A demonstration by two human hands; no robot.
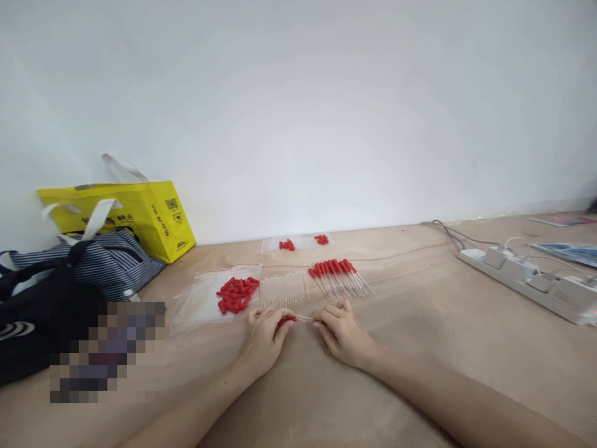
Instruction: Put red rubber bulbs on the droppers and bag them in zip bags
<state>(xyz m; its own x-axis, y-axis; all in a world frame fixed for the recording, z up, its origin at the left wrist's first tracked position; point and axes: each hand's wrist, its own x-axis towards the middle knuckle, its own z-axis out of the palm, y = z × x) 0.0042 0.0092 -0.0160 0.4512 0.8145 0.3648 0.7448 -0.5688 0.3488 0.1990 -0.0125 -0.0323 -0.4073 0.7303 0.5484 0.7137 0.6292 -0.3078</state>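
The left hand (262, 341) has its grip closed on a red cap (288, 319), and the right hand (349, 339) pinches the far end of a slim clear tube (305, 318) lined up with it, both low over the table (420, 317) in front of the capped tubes (338, 277). How far the tube sits inside is hard to tell; best to keep both pieces on one straight line and press gently, since a sideways push could bend so thin a tube

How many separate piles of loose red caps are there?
3: a large pile beyond the left hand; farther back, near the wall, a small left pile and a small right pile.
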